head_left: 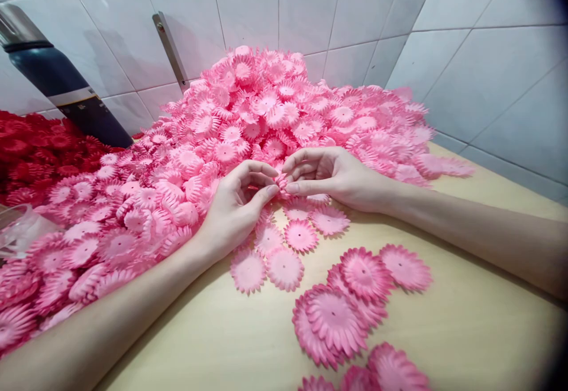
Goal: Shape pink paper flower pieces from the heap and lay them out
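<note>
Both hands meet at the near foot of a large heap of pink fabric-like flower petal discs [275, 104]. Between the fingertips is a small pink petal disc [281, 183], partly hidden by the fingers. My left hand [239, 202] pinches it from the left with thumb and forefinger. From the right, my right hand [339, 178] pinches the same piece with thumb and fingers. Just below the hands lie several loose flat discs, among them a pale pink disc [285, 268] and a darker-rimmed disc [301, 235] with a small centre hole.
Larger, deeper pink discs [336, 314] overlap on the pale wooden table [213, 343] at front right. At left are a dark blue bottle [75, 86], a red petal pile [39, 154] and a clear plastic container [24, 231]. A tiled wall [310, 6] stands behind.
</note>
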`<state>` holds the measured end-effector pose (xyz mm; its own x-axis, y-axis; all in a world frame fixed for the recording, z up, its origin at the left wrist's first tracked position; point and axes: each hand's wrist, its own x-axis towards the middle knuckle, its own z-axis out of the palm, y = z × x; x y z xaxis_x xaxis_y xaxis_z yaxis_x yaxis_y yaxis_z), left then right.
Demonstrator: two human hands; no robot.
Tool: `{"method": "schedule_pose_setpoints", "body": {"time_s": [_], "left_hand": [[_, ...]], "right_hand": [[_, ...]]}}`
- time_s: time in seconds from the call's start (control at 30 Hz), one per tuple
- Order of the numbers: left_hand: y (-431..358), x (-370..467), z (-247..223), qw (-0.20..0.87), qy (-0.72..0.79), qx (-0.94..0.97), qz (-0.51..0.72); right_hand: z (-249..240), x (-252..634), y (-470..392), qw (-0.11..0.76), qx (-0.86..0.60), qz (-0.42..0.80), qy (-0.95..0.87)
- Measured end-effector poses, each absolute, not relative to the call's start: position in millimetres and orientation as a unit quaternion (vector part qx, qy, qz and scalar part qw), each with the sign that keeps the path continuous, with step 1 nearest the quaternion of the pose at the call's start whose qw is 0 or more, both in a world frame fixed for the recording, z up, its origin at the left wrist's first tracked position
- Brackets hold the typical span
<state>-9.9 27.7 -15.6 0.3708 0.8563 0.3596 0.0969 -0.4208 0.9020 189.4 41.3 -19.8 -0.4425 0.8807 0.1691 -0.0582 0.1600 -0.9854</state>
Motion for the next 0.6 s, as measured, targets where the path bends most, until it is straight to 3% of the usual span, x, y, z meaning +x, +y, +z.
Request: {"method": "schedule_pose_setpoints", "body": {"time_s": [0.6], "left_hand": [[36.8,-12.1,-18.7,0.346,0.406,0.560,0.633]], "right_hand": [[-14.3,184.7,40.8,0.476,-0.347,0.631,-0.505]]}}
